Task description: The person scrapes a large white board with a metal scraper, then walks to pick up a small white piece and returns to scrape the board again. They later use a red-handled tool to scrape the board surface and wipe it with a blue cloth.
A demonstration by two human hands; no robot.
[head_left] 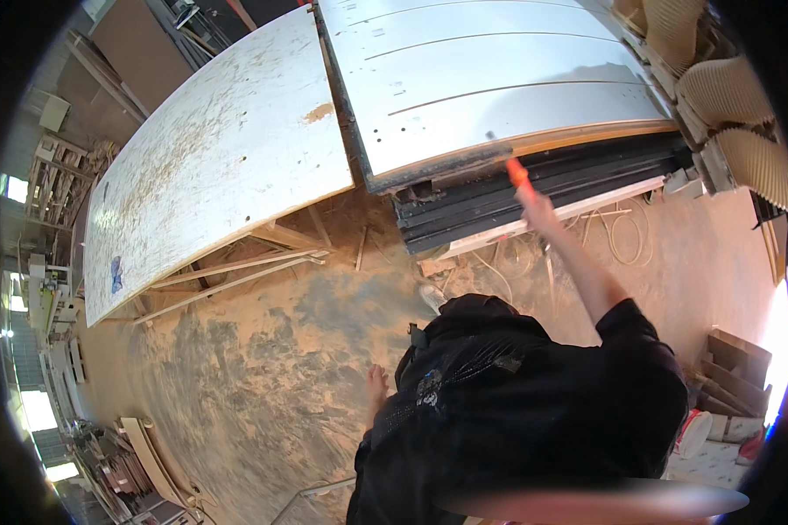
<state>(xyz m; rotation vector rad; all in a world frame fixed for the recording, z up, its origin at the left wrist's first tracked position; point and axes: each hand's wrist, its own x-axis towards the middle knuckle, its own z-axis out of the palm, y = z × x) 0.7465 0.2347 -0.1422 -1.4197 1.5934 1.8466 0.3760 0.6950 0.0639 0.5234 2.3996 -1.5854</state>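
The right hand [537,208] is clamped on an orange-handled brush [510,162], its head lying just ahead on the near edge of the grey panel [499,87]. The left hand [376,385] hangs loose beside the hip, fingers apart, far from the panel.

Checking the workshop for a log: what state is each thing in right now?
Right hand: raised, grip shut on orange-handled brush.
Orange-handled brush: bristle end at the panel's edge.
Grooved white panel: flat on a dark stack.
Dusty white board: flat on wooden trestles.
Left hand: hanging, open, empty.
Concrete floor: covered in sawdust.
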